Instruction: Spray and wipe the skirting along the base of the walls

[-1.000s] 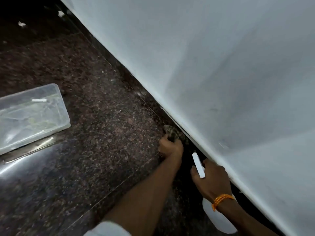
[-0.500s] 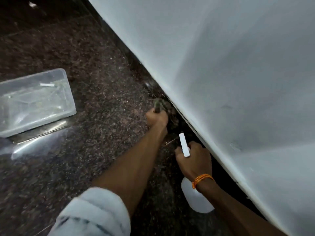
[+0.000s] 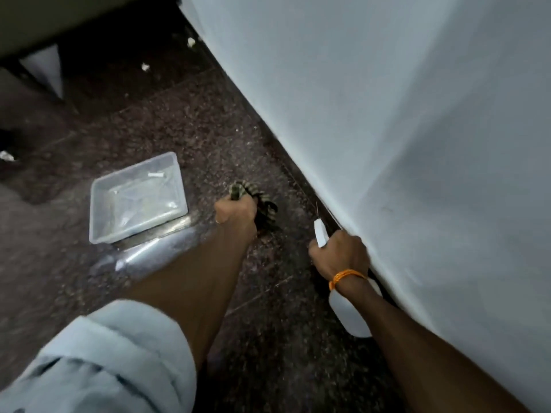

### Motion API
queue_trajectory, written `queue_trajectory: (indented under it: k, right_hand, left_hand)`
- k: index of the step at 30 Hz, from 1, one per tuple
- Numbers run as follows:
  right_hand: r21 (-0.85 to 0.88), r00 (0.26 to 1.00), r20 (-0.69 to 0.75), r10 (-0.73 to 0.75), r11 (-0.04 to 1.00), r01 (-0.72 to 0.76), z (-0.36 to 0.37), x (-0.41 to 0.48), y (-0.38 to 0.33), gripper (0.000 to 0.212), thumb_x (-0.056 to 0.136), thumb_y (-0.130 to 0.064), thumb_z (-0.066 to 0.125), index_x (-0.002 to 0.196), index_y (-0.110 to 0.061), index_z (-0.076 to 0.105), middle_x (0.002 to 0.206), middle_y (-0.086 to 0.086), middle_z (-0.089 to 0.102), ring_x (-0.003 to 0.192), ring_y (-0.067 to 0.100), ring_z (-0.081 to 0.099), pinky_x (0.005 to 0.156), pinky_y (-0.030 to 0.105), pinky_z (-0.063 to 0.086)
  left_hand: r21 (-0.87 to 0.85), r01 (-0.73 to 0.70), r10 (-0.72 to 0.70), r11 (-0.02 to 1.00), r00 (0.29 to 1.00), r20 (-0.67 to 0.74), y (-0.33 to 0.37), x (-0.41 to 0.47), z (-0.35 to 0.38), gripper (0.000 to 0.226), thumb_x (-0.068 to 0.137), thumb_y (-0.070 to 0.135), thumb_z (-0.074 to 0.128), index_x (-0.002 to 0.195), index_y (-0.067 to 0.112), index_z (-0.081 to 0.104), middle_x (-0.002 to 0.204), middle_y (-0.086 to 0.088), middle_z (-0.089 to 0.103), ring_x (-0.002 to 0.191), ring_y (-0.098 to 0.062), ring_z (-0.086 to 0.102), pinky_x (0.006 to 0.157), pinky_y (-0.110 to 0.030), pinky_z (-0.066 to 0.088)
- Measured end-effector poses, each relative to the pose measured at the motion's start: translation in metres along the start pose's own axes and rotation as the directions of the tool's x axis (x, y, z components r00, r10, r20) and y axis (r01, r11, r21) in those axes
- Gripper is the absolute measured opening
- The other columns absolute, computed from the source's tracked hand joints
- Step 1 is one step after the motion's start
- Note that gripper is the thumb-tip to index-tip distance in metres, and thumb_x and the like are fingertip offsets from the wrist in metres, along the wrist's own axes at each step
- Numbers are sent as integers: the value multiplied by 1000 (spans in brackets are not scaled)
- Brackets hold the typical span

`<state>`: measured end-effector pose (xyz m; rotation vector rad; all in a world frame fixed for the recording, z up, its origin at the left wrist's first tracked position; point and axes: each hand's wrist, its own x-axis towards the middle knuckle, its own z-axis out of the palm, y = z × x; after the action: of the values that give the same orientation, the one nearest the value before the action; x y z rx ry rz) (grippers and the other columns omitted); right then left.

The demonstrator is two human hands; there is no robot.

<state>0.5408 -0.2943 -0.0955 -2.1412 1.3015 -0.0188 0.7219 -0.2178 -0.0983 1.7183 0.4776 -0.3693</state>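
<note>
My left hand (image 3: 237,211) grips a bunched striped cloth (image 3: 259,201) over the dark speckled floor, a short way out from the wall. My right hand (image 3: 340,254) holds a white spray bottle (image 3: 348,314) by its neck, the white nozzle (image 3: 320,234) pointing forward along the wall base. The dark skirting (image 3: 301,186) runs as a narrow strip under the pale wall (image 3: 387,114), from the far upper middle down to my right hand. An orange thread band sits on my right wrist.
A clear plastic tray (image 3: 98,228) lies on the floor left of my left hand, with a glossy wet streak (image 3: 149,251) just in front of it. Small white scraps (image 3: 145,67) lie farther along the floor. A dark furniture base (image 3: 38,70) stands at the far left.
My left hand has drawn the cloth away from the skirting, out over the floor. The view has swung, so the tray now appears closer to my hands. My right hand keeps its hold on the bottle.
</note>
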Motion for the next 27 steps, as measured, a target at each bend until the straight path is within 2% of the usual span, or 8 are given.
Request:
queue_trajectory:
  k: [2,6,9,11,16,21,25,27]
  right_hand:
    - [-67,999,-28,-19,998,17,9,7,5,50,90,-53,54,86,-5,67,94,21,71,93,42,66,78,42,53]
    - [-78,998,-39,-42,996,39,17,4,17,50,94,-51,54,88,-3,66,95,25,71,97,46,66,81,45,52]
    - [-46,996,-84,40,998,-44,18,-4,31,45,88,-49,61,83,-4,64,93,27,71,94,47,65,77,46,53]
    - [-67,995,-75,68,995,-73,17,-8,33,42,86,-48,63,77,-7,61,88,25,70,90,47,65,71,44,50]
    - [-79,997,-50,57,995,-61,9,-16,27,33,85,-47,66,76,-16,60,66,9,64,73,39,62,64,41,49]
    - [-42,993,-116,27,999,-33,18,-9,13,39,86,-40,68,63,-14,51,52,2,53,53,26,52,53,36,37]
    - [-24,993,-118,-16,1000,13,31,0,-13,44,85,-39,64,56,-12,44,51,4,50,51,27,52,54,40,45]
    - [9,991,-135,-25,1000,26,31,7,-22,46,85,-41,61,57,-9,46,51,7,52,50,26,53,54,40,46]
  left_hand:
    - [-28,64,-62,998,995,84,-7,12,15,10,93,5,62,101,-1,64,88,-13,69,67,-24,66,48,-31,57]
    - [69,97,-106,993,985,135,-32,16,51,30,80,15,73,109,11,66,109,-12,71,89,-27,68,81,-42,61]
    - [102,105,-127,989,964,234,-52,-27,78,36,85,26,69,118,13,67,117,-6,69,98,-23,67,93,-33,54]
    - [196,50,-89,979,977,194,-63,-46,86,42,87,28,65,128,18,63,124,-5,65,115,-27,61,103,-32,47]
    - [192,176,-207,966,965,158,-44,-7,97,31,85,21,64,113,9,70,107,-13,72,100,-31,68,88,-37,56]
    - [197,4,-43,980,980,193,-33,3,99,37,83,15,66,121,12,69,112,-11,71,108,-30,66,96,-33,51]
    - [341,161,-254,926,935,249,-65,-17,86,27,84,27,66,107,13,72,107,-11,72,104,-29,67,91,-31,54]
    - [293,144,-219,945,945,243,-43,9,98,28,84,34,67,100,12,74,98,-11,73,96,-30,69,88,-36,57]
